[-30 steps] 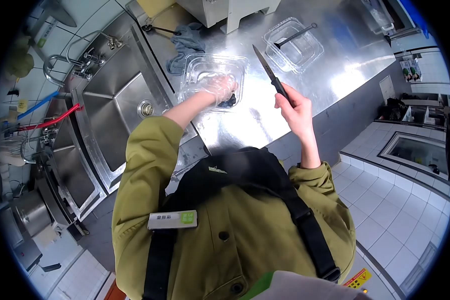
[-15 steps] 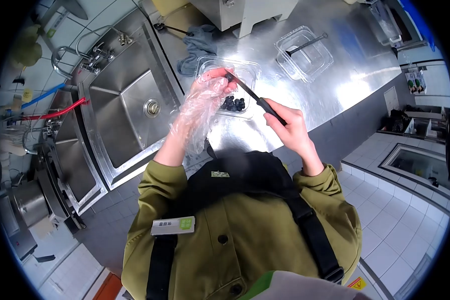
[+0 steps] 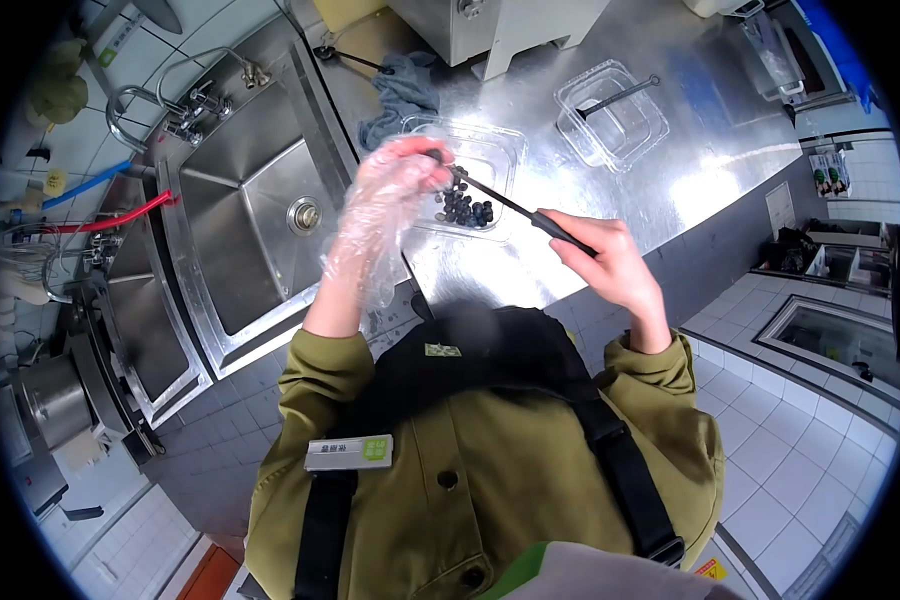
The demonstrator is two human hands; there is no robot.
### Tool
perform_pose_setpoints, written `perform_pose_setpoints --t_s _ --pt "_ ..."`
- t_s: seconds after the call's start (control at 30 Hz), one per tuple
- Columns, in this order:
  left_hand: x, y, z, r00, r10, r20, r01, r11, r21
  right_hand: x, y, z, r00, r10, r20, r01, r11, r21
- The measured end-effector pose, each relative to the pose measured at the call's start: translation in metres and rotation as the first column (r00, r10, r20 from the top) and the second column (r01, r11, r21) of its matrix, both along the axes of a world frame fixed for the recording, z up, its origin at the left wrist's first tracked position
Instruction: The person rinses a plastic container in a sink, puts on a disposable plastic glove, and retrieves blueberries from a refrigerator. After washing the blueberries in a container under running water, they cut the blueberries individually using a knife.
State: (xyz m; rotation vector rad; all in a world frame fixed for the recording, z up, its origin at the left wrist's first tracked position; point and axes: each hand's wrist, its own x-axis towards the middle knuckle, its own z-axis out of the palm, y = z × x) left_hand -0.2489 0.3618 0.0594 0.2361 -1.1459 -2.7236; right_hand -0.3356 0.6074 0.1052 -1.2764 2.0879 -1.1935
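A clear plastic container [image 3: 518,168] sits on the steel counter with a pile of small dark berries [image 3: 467,210] inside. Over it is my left hand [image 3: 395,180], in a loose clear plastic glove, its fingertips pinching a small dark fruit [image 3: 433,155]. My bare right hand [image 3: 610,258] grips a knife [image 3: 565,234] by its black handle. The narrow blade slants up and left across the container, its tip close to my left fingers. Whether the tip touches the fruit is hard to make out.
A second clear container [image 3: 615,150] with a dark long-handled utensil [image 3: 620,97] in it stands at the right. Behind are a grey-blue cloth [image 3: 405,95] and a steel appliance [image 3: 515,30]. To the left lies a steel sink [image 3: 260,220] with faucets.
My left hand has shifted left, and my right hand with the knife has moved right and slightly down. More of the berries in the container show now.
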Motion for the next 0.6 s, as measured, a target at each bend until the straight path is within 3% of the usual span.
perform_pose_setpoints --t_s 0.13,0.37,0.6 --pt "0.005 0.005 0.005 0.986 0.166 -0.020 -0.166 0.986 0.024 0.001 0.009 -0.004 0.995 -0.096 -0.040 0.092 0.993 -0.074" --pt "0.006 0.019 0.002 0.983 0.184 0.019 -0.185 0.978 0.096 0.017 -0.022 0.000 0.991 -0.122 -0.052 0.116 0.987 -0.109" --pt "0.004 0.025 0.004 0.989 0.136 0.058 -0.139 0.988 0.062 0.021 -0.028 -0.011 0.959 -0.154 -0.239 0.123 0.983 -0.140"
